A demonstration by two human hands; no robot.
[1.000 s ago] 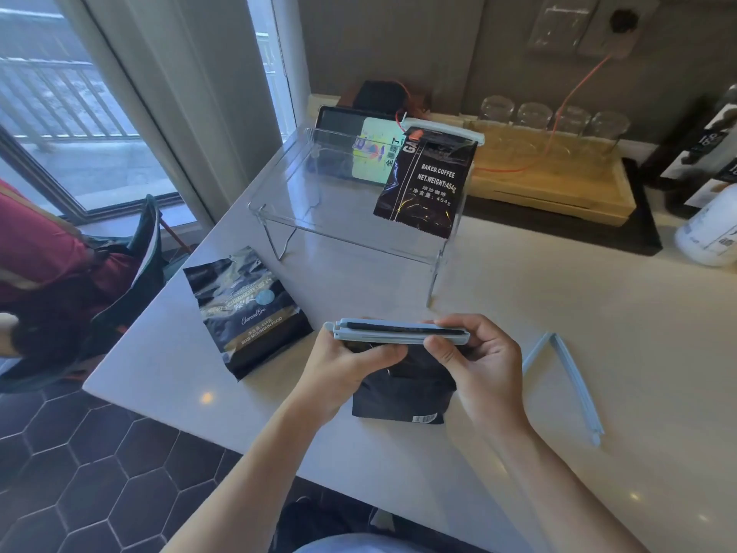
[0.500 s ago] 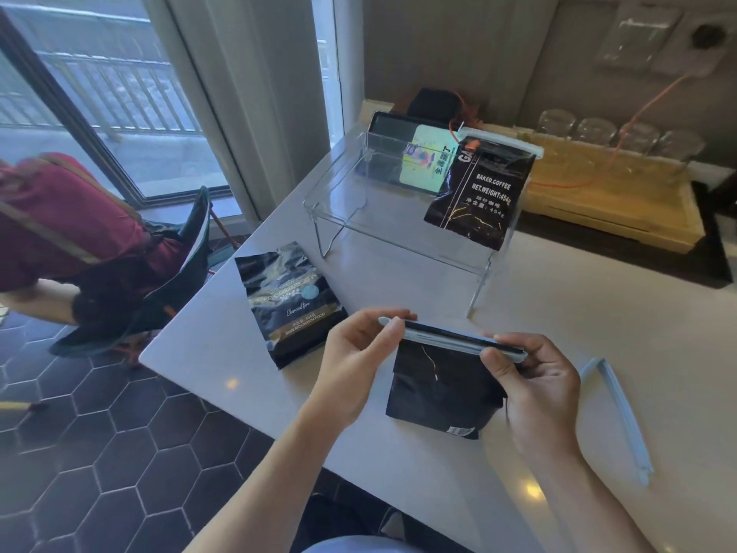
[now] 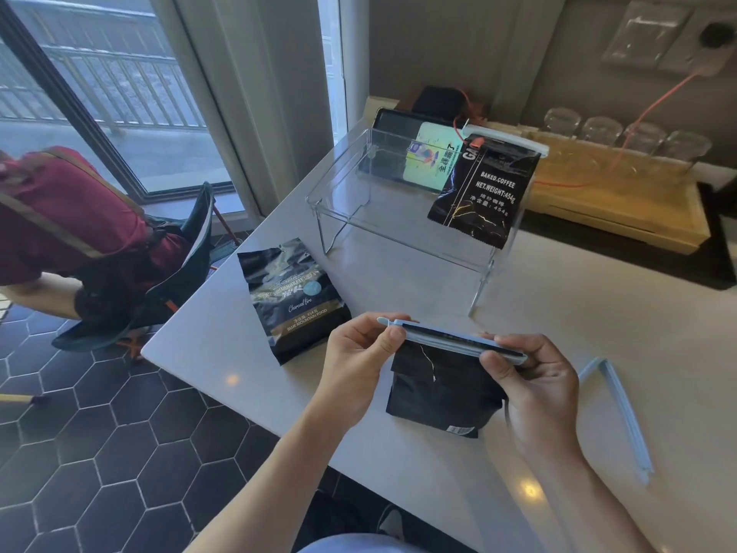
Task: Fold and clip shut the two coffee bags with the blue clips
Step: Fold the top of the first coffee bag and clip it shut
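A black coffee bag (image 3: 440, 387) stands on the white table (image 3: 558, 313) with a blue clip (image 3: 450, 339) along its folded top. My left hand (image 3: 359, 361) pinches the clip's left end. At the other end, my right hand (image 3: 534, 381) grips the clip and the bag's side. A second coffee bag (image 3: 293, 299), black with gold print, lies flat to the left, unclipped. Another blue clip (image 3: 618, 413) lies open on the table to the right. A third black bag (image 3: 480, 193), clipped in white, hangs on the clear rack (image 3: 359, 201).
A phone (image 3: 414, 155) leans behind the rack. A wooden tray (image 3: 622, 193) holding several upturned glasses sits at the back right, with an orange cable over it. The table's edge runs diagonally at the left, above a dark hexagon-tiled floor. A person in red sits at far left.
The view has shifted left and the scene now sits further right in frame. My hands keep hold of the clip on the bag, and the left fingers have slid toward its end.
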